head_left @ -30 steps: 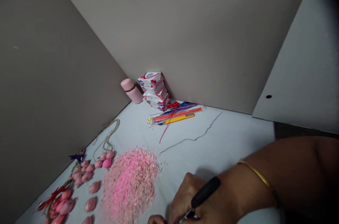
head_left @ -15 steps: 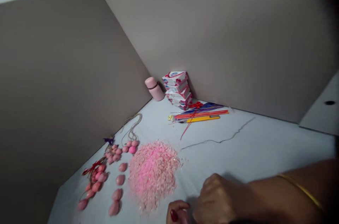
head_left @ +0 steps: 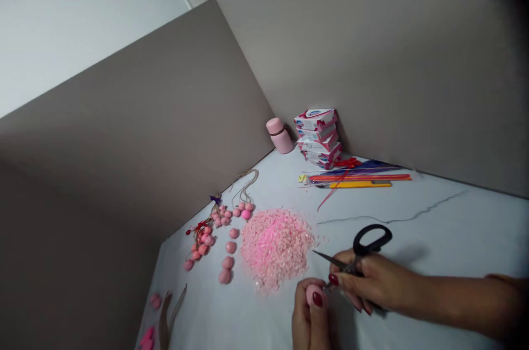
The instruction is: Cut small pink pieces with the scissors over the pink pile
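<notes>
While the left hand (head_left: 311,314) pinches a small pink piece (head_left: 311,290) in closed fingers low over the tabletop (head_left: 433,234), the right hand (head_left: 367,284) grips black-handled scissors (head_left: 359,251), blades pointing toward the pink shavings pile (head_left: 275,245) just beside them. That sizeable pile suggests much trimming is done; pink pieces (head_left: 227,262) beside it look finished, and some are strung on twine (head_left: 206,229). Grey partition walls (head_left: 185,118) close the left and far edges; open room lies right.
</notes>
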Available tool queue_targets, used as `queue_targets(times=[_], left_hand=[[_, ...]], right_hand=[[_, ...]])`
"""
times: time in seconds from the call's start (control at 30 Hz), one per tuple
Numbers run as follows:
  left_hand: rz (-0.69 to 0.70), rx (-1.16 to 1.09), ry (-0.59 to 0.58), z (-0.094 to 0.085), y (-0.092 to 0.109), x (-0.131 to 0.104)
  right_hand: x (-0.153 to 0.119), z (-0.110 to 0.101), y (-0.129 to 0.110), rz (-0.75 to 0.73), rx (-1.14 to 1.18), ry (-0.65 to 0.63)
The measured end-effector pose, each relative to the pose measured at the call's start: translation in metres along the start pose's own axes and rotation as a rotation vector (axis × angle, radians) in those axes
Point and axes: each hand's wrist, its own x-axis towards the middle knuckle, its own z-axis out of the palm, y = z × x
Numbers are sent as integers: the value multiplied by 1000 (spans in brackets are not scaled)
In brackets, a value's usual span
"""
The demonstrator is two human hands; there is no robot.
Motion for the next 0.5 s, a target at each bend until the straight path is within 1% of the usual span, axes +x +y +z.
queue_targets(times=[0.1, 0.17, 0.37, 0.5], left_hand=[[-102, 205, -41, -3, 7, -1], [-109, 260, -25, -5, 9, -1], [-23, 159, 61, -5, 3, 0], [2, 35, 139, -4, 3, 2]], right_hand=[[0, -1, -3, 1, -17, 9], [0, 0, -5, -10, -29, 10], [1, 5, -7, -7, -51, 22], [6, 7, -18, 12, -135, -6]])
